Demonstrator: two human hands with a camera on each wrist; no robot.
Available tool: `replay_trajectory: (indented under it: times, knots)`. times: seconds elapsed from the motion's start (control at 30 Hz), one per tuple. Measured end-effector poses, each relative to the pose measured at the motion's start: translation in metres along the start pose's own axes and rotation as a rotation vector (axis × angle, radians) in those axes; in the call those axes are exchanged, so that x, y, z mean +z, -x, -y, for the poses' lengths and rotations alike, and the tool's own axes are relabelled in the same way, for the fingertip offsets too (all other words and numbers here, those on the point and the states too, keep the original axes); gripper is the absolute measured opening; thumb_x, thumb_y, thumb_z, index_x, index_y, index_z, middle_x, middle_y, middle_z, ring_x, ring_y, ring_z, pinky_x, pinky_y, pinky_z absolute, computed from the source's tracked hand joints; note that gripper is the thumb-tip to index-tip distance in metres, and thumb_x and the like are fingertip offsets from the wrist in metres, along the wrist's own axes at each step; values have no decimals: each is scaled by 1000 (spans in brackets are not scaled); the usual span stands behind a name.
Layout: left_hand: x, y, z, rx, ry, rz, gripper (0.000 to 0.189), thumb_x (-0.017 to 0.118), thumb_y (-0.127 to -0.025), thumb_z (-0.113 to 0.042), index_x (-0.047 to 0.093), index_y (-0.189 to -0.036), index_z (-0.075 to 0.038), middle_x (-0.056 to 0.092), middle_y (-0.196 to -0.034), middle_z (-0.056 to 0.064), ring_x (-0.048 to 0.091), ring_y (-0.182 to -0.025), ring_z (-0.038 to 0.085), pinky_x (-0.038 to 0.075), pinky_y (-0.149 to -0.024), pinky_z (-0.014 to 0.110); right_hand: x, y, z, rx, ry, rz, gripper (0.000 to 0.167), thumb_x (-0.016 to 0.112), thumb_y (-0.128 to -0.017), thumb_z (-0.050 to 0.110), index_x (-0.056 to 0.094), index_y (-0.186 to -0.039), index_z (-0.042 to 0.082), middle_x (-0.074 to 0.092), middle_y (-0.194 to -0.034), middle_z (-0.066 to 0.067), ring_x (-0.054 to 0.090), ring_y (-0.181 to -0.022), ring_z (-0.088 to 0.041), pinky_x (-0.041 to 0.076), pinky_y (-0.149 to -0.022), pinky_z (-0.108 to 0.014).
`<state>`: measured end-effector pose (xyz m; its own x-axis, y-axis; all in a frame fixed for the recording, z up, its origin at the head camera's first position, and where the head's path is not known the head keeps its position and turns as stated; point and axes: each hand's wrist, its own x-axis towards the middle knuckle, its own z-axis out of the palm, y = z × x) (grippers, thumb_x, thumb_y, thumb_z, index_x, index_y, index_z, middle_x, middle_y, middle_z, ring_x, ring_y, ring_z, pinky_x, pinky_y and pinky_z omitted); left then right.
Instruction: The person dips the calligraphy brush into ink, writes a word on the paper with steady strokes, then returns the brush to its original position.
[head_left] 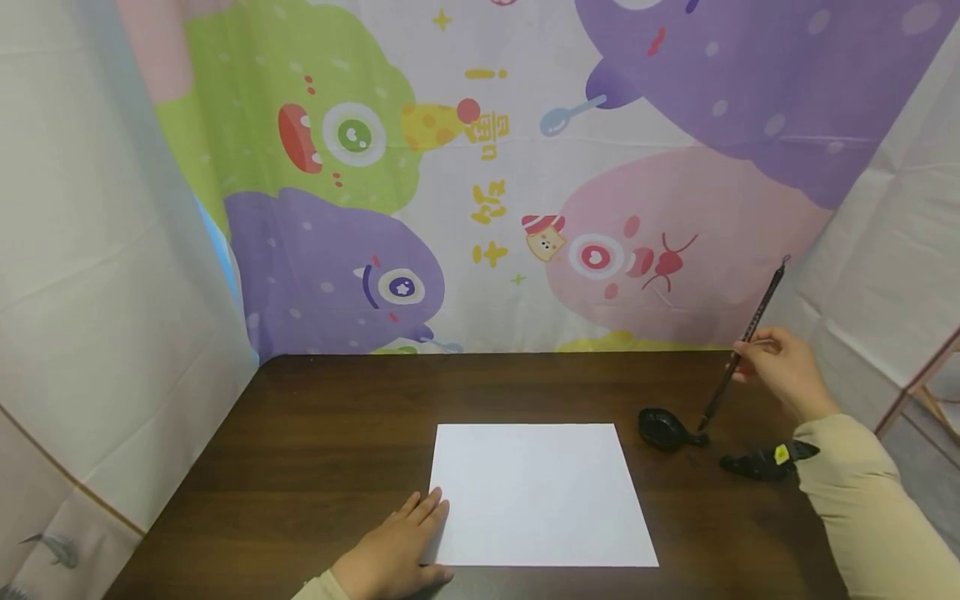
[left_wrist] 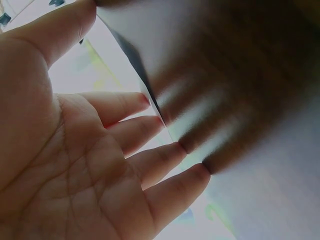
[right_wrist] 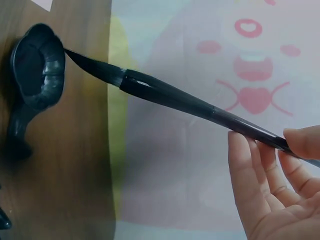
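Note:
A dark calligraphy brush [head_left: 738,354] is pinched between the thumb and fingers of my right hand [head_left: 783,367], its hairs slanting down. In the right wrist view the dark brush tip [right_wrist: 92,67] appears close to the rim of a black, flower-shaped ink dish [right_wrist: 54,75]; whether they touch I cannot tell. My left hand [head_left: 393,542] lies with fingers extended at the left edge of a blank white sheet of paper [head_left: 540,496]. In the left wrist view the palm and spread fingers [left_wrist: 175,195] show, with fingertips against the sheet.
A small black object with a yellow patch [head_left: 768,461] lies below the ink dish, beside my right sleeve. The brown wooden table [head_left: 315,450] reaches back to a cartoon-printed curtain [head_left: 510,317]. White fabric [head_left: 97,208] hangs on the left, and more on the right.

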<state>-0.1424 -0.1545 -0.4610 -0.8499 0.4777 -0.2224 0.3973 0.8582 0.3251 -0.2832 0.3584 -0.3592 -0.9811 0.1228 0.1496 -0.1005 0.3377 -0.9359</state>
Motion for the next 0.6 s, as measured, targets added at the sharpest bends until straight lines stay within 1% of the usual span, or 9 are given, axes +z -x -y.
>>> replay_trajectory:
  times: [0.07,0.23,0.3,0.33,0.47,0.57,0.6]
  knots:
    - [0,0,0,1,0,0,84,69,-85,-50,40,-147,-1,32,-158,20,31,-142,47,37,-104,66,3,1,5,-23,-42,-18,15,57,-97,10,46,-100,1,66,-76,22,66,-60,-2,58,-60,-21]
    - [1,-1,0,1,-3,-4,84,69,-85,-50,41,-147,-1,32,-158,20,32,-142,47,37,-104,66,13,4,10,-148,-16,-89,9,59,-95,5,50,-93,3,65,-72,21,66,-58,1,56,-58,-15]
    - [1,-1,1,1,-2,-9,84,69,-85,-50,41,-147,-1,32,-158,20,32,-142,48,37,-104,66,19,5,9,-192,-40,-109,8,59,-94,1,51,-91,3,65,-72,20,66,-59,2,55,-58,-13]
    - [1,-1,1,3,-2,-11,84,69,-85,-50,41,-147,-1,32,-158,20,32,-142,48,37,-104,66,22,5,8,-206,-80,-114,9,59,-93,-1,52,-90,2,66,-73,19,66,-59,2,55,-58,-13]
    - [1,0,1,9,-6,-21,84,69,-85,-50,41,-147,0,32,-157,20,32,-141,48,38,-103,67,33,8,4,-262,-162,-126,12,59,-90,-7,53,-85,2,68,-76,18,66,-61,3,54,-58,-11]
    - [1,0,1,8,-6,-22,84,69,-84,-50,41,-146,-1,33,-157,20,33,-141,48,38,-103,66,41,10,0,-301,-166,-129,12,59,-90,-8,53,-86,1,68,-79,18,66,-62,4,54,-59,-11]
    - [1,0,0,6,-6,-20,84,70,-84,-50,41,-146,-1,33,-157,20,33,-141,48,38,-103,66,43,11,-2,-309,-200,-121,11,59,-89,-10,53,-86,-1,68,-79,16,67,-63,3,54,-59,-12]
